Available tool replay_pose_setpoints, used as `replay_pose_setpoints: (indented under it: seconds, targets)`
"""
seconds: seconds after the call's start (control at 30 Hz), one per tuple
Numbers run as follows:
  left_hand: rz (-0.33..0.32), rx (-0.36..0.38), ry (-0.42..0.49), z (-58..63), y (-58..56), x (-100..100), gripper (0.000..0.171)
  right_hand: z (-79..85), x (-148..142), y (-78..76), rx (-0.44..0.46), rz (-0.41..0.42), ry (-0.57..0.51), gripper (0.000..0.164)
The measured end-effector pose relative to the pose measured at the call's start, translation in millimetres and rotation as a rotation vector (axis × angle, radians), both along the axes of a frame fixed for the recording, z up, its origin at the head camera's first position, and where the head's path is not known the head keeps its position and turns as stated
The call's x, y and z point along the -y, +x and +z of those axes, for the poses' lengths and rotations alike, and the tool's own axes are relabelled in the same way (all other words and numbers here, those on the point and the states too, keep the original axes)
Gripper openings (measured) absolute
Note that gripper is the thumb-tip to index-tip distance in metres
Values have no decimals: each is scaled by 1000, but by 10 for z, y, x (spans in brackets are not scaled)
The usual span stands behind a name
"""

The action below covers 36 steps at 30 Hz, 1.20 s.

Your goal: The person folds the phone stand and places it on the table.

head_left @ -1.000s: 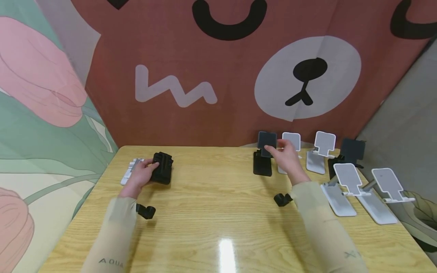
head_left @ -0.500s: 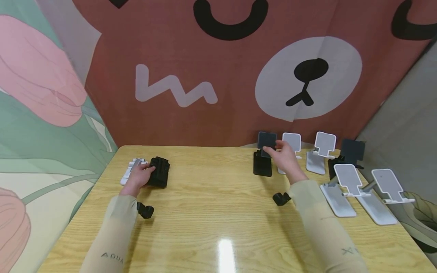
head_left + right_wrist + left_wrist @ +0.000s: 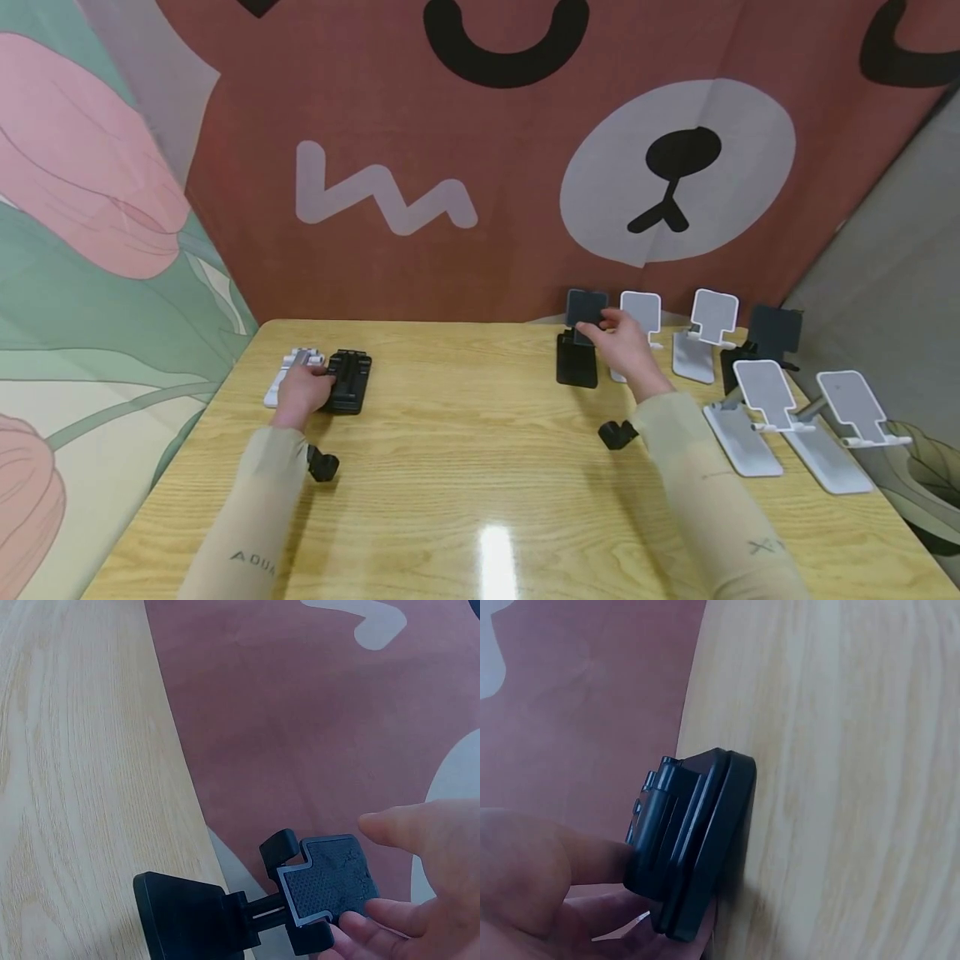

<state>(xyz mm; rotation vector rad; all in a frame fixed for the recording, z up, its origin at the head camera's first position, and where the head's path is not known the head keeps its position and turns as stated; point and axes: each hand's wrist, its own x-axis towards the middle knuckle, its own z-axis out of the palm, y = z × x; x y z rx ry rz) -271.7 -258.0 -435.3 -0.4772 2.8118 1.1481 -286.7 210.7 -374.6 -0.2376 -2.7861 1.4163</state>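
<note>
My left hand [image 3: 302,392] pinches a folded black phone stand [image 3: 349,382] at its left side, down at the tabletop. In the left wrist view, the thumb lies on the hinged top of that folded phone stand [image 3: 690,847], with fingers at its lower end. A folded white phone stand [image 3: 279,388] lies just left of it, partly behind the hand. My right hand [image 3: 628,348] is beside an unfolded black phone stand [image 3: 576,363]. In the right wrist view, the thumb stands apart from its padded plate [image 3: 330,877], while the other fingers are loosely spread by the plate's edge, perhaps touching it.
Right of my right hand stand several unfolded phone stands: a white one [image 3: 642,310] at the back, another white one [image 3: 713,315], a black one [image 3: 775,330], and white ones [image 3: 765,392] [image 3: 851,404] nearer. The wooden table [image 3: 465,450] ends at a printed curtain [image 3: 375,275].
My left hand has lowered the folded black phone stand from a tilted, raised position down to the tabletop. The right hand has shifted slightly left, its thumb and fingers easing away from the plate.
</note>
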Motion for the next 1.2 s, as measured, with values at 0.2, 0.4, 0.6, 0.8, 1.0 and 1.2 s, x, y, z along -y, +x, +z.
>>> replay_pose_setpoints:
  seconds: [0.2,0.4,0.6,0.8,1.0,1.2]
  targets:
    - [-9,-6,-67,44,-2,-28,43,-40,-48,-44,-44,-78,44,74]
    - [-16,-16,-100,94,14,-46,42,-62,-106,-113,-47,-94,52,71]
    - [-38,-18,-95,117,21,-61,43,-23,-120,-183,14,-29,71,72]
    - [-61,-12,-104,121,4,-56,45,-25,-108,-263,57,-1,26,73]
    - [-65,-29,-116,105,24,-67,49,-78,-61,-314,51,-18,-93,68]
    - [-59,-104,-76,116,52,-149,53,-177,-23,-327,31,-68,-170,56]
